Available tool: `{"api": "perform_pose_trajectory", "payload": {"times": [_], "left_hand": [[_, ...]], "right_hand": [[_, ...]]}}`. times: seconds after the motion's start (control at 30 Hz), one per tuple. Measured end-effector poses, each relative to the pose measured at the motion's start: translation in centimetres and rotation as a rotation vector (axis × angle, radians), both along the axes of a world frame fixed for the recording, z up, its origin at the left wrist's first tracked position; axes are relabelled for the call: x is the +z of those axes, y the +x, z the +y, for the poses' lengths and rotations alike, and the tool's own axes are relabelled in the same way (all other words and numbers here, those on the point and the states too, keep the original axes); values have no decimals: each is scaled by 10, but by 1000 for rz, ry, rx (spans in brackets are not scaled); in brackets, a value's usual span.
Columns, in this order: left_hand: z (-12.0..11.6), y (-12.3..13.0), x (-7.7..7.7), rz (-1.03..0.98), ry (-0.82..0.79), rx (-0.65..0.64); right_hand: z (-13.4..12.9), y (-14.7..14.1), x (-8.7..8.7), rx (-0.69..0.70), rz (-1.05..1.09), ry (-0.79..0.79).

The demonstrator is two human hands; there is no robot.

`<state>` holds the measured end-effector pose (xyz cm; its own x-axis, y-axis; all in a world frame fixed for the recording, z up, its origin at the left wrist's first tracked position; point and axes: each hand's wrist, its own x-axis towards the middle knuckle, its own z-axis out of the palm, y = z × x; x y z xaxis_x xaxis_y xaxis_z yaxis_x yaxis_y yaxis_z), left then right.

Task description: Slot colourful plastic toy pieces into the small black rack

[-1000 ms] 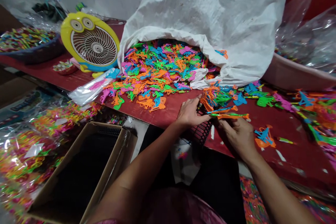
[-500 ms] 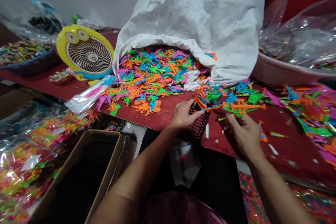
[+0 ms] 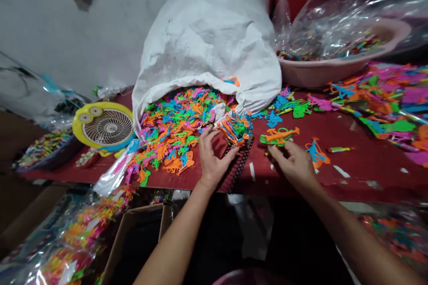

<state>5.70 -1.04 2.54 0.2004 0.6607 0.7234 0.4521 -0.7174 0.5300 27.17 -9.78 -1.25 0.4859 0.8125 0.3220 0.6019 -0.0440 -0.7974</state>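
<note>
My left hand (image 3: pixel 211 160) lies at the left of a stacked bundle of small orange, blue and green plastic toys (image 3: pixel 234 128). Its fingers and thumb are spread, the thumb tip by the bundle's lower edge. Under the bundle, a black grid-like strip (image 3: pixel 236 167) runs down to the table's front edge. My right hand (image 3: pixel 294 162) pinches orange and green plastic toy pieces (image 3: pixel 281 134) between thumb and fingers, above the red table. Close by lie a blue and orange toy (image 3: pixel 317 153) and a thin yellow-green stick (image 3: pixel 339 149).
A white sack (image 3: pixel 207 40) spills a heap of colourful plastic toys (image 3: pixel 177 129) onto the red table (image 3: pixel 287 182). A yellow fan (image 3: pixel 109 127) stands left. At right are a pink basin (image 3: pixel 310 73) and more toys (image 3: pixel 384 107). An open carton (image 3: pixel 133 236) sits below.
The view has turned rightward and up, so the table's things appear shifted left. My right hand, still pinching the toy pieces, is farther from the bundle. My left hand remains beside it.
</note>
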Motion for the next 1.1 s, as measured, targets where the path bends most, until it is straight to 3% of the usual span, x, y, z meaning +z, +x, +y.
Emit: {"api": "perform_pose_trajectory", "payload": {"times": [0.1,0.2,0.37,0.63,0.9,1.1], "left_hand": [[-3,9,21,189,127,-10],[4,17,34,354,153,-43],[19,23,42,491,120,-97],[26,25,59,672,45,-108],[35,29,77,831,218,-124],[47,38,86,984,145,-215]], "right_hand": [[0,0,3,33,64,1],[0,-1,5,67,82,16],[3,-2,6,90,-15,57],[16,16,19,124,-89,-150],[12,18,21,139,-101,-181],[14,17,19,143,-124,-165]]}}
